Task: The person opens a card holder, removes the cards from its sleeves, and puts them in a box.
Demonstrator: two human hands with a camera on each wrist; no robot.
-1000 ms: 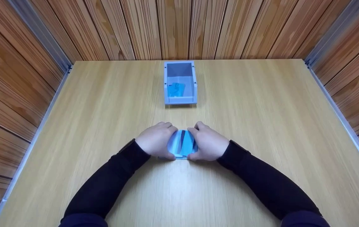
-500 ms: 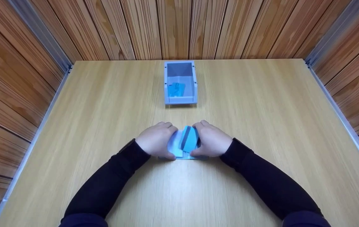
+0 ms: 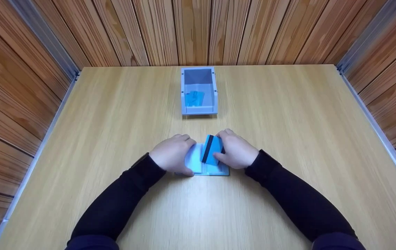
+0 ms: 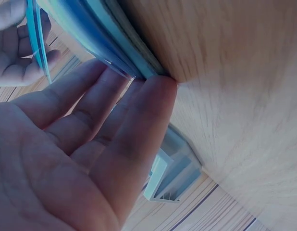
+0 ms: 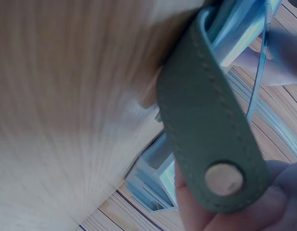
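Note:
A card holder [image 3: 194, 161] lies spread open on the table, with pale clear sleeves inside. My left hand [image 3: 173, 152] grips its left side, thumb at the near edge and fingers at the far one. Over the right half, my right hand [image 3: 237, 150] pinches a blue card [image 3: 216, 143] with a black stripe, tilted up from the sleeves. Edge-on, the card [image 4: 38, 41] shows thin in the left wrist view. A dark green stitched strap [image 5: 206, 110] with a round metal snap [image 5: 224, 179] sticks out from the holder in the right wrist view.
Beyond the hands, a grey-blue plastic bin [image 3: 199, 112] stands near the back of the wooden table [image 3: 281, 111]. Blue cards [image 3: 195, 99] lie inside it. Wood-plank walls [image 3: 194, 31] enclose the back and both sides.
My right hand has drawn the blue card up and away to the right, uncovering the holder's right half. My left hand keeps its grip in place.

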